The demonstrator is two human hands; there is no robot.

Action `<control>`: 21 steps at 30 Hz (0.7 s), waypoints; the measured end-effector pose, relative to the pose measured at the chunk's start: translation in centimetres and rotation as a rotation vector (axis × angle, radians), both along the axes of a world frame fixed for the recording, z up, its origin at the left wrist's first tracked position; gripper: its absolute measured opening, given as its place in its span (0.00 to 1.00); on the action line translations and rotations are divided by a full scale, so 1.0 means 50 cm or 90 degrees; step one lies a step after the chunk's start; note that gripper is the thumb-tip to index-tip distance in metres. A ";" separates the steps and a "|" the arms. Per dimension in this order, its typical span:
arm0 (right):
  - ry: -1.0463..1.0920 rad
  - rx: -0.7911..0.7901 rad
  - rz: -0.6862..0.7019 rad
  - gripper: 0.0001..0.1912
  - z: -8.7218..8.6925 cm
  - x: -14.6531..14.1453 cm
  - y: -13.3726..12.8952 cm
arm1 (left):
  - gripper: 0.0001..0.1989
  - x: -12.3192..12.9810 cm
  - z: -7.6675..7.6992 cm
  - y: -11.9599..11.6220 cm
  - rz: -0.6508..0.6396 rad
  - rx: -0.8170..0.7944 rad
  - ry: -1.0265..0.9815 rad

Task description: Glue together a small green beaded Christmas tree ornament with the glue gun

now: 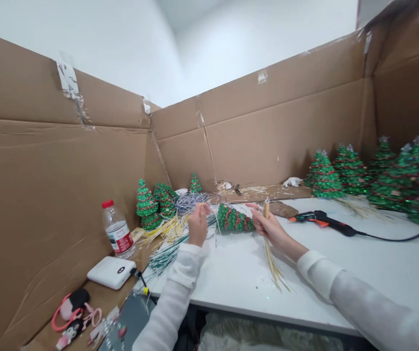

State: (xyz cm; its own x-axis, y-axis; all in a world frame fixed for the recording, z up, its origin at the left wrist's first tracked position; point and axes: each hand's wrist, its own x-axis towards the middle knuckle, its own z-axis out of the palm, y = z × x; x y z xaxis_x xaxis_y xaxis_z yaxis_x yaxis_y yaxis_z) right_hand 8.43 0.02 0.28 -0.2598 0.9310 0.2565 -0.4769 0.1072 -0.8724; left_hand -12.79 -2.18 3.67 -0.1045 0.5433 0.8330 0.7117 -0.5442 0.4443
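Note:
My left hand (198,225) is closed in a pinch, and a thin pale strand (216,231) hangs at its fingertips. In my right hand (270,228) is a bundle of straw-coloured strands (273,268); its bound upper end rises above the fist and the loose ends fan downward. The index finger of that hand points toward the left. Between the hands, a small green tree with red garland (233,218) lies on its side on the white table (231,278). Teal strands (163,257) and yellow strands (169,228) spread out beside my left hand.
Several decorated green trees (324,178) stand at the right, others (146,204) at the left. A glue gun (322,220) with a cable lies right of my hand. A bottle (118,231), a white power bank (110,272) and cardboard walls (268,131) surround the table.

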 end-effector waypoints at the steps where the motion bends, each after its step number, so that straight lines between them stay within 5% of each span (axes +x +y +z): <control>1: -0.004 0.009 0.005 0.23 0.003 -0.001 -0.004 | 0.16 0.033 -0.008 0.001 -0.045 -0.083 0.010; 7: -0.008 0.018 0.000 0.20 0.020 0.003 -0.013 | 0.15 0.153 -0.039 -0.002 -0.082 -0.222 0.155; 14: -0.136 0.001 -0.002 0.29 -0.008 -0.007 0.002 | 0.15 0.161 -0.046 -0.011 -0.017 -0.278 0.353; 21: -0.122 -0.029 -0.028 0.29 -0.016 -0.011 -0.002 | 0.16 0.177 -0.056 -0.026 0.022 -0.280 0.466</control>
State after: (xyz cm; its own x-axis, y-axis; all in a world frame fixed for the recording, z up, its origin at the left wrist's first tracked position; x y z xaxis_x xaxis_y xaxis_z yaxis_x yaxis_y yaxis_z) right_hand 7.86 -0.10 -0.51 -0.2589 0.9519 0.1640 -0.2970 0.0831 -0.9513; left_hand -3.93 -3.50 0.88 0.3556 0.8396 0.4107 0.9147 -0.4029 0.0316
